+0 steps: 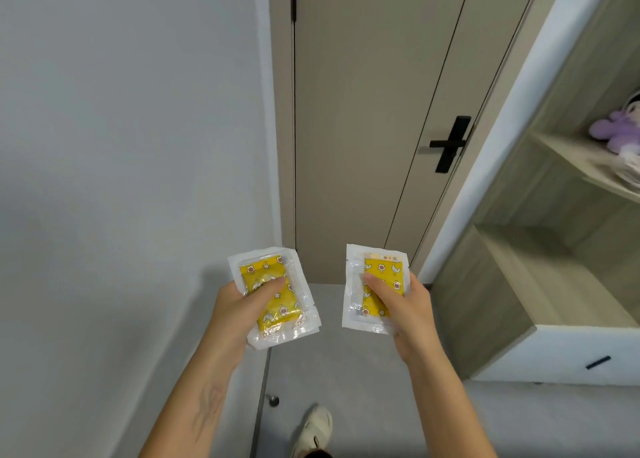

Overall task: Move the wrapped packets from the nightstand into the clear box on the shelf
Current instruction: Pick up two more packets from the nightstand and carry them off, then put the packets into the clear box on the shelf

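My left hand (239, 310) grips a wrapped packet (277, 302), clear plastic around a yellow patterned pad, thumb pressed on its front. My right hand (405, 305) grips a second similar packet (375, 288), thumb on its face. Both packets are held up side by side in front of me, above the floor. The shelf unit (540, 284) stands to the right. Neither the nightstand nor the clear box is in view.
A beige door (367, 128) with a black handle (450, 144) is straight ahead. A grey wall fills the left. A purple plush toy (616, 134) lies on an upper shelf board at the right. My shoe (313, 430) shows on the grey floor below.
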`<state>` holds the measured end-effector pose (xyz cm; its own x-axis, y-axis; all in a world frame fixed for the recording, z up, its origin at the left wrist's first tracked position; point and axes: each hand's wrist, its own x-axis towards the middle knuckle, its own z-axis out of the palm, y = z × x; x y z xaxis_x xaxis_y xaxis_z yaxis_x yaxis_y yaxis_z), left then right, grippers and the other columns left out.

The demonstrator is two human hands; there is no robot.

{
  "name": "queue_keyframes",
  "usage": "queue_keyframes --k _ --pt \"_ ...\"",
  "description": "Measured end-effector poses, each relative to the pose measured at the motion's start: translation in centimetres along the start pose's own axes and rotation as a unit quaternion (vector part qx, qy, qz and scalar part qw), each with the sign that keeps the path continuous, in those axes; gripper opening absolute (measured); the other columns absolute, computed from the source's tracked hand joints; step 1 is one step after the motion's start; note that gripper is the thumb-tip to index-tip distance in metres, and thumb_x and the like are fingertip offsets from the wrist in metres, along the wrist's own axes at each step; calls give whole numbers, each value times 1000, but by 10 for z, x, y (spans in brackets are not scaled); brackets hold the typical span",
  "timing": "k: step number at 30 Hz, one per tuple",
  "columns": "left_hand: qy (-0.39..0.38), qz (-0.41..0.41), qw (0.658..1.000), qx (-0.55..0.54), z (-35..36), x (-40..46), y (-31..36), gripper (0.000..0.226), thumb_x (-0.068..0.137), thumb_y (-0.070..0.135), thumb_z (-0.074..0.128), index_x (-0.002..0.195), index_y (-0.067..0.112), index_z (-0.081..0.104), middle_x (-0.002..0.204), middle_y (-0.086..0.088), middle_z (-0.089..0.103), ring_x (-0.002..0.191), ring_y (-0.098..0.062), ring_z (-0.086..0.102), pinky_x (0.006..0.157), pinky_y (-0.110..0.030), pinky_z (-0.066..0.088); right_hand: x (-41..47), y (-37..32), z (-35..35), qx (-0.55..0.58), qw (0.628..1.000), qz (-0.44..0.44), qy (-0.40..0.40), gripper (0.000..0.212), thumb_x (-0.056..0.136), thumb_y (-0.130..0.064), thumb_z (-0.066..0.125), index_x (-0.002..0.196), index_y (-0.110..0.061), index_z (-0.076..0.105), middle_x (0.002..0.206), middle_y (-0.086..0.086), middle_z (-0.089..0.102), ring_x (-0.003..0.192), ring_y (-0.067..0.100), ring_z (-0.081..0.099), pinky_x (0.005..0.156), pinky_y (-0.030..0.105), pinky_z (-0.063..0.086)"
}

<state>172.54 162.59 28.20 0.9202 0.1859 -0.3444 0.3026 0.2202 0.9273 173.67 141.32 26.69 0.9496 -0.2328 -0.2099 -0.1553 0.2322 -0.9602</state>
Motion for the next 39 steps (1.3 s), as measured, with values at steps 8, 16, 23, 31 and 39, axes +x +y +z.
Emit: queue_keyframes --k 8,16,23,31,39 --pt "-84 5 996 8 125 171 80 13 82 13 73 94 16 71 85 -4 76 70 -17 74 57 -28 57 179 -71 -5 -4 998 -24 54 21 79 -10 76 96 -16 66 83 1 74 71 16 71 59 28 57" --pt "-183 -22 982 43 265 267 115 11 83 16 72 94 15 71 86 -5 76 71 -19 74 56 -29 56 288 -128 -58 -5 988 -67 139 28 75 -15 81 99 -16 67 89 5 75 79 22 72 72 37 60" --pt "-321 -60 941 85 440 297 105 13 82 21 72 95 17 71 88 -5 77 74 -20 74 52 -29 55 334 -174 -173 2 961 -98 260 24 76 -11 79 96 -17 67 85 2 75 74 16 72 66 32 58" --pt "-438 -103 886 108 628 321 77 16 81 16 73 97 15 71 89 -8 76 72 -21 73 56 -32 57 379 -216 -308 1 902 -112 416 23 76 -15 79 94 -21 67 84 2 74 75 17 71 69 32 60" --pt "-530 -123 826 150 767 300 52 16 82 21 73 97 16 71 87 -5 77 77 -20 74 65 -32 57 386 -237 -414 25 860 -102 499 58 58 -30 90 109 -29 61 94 1 73 81 21 72 68 35 57"
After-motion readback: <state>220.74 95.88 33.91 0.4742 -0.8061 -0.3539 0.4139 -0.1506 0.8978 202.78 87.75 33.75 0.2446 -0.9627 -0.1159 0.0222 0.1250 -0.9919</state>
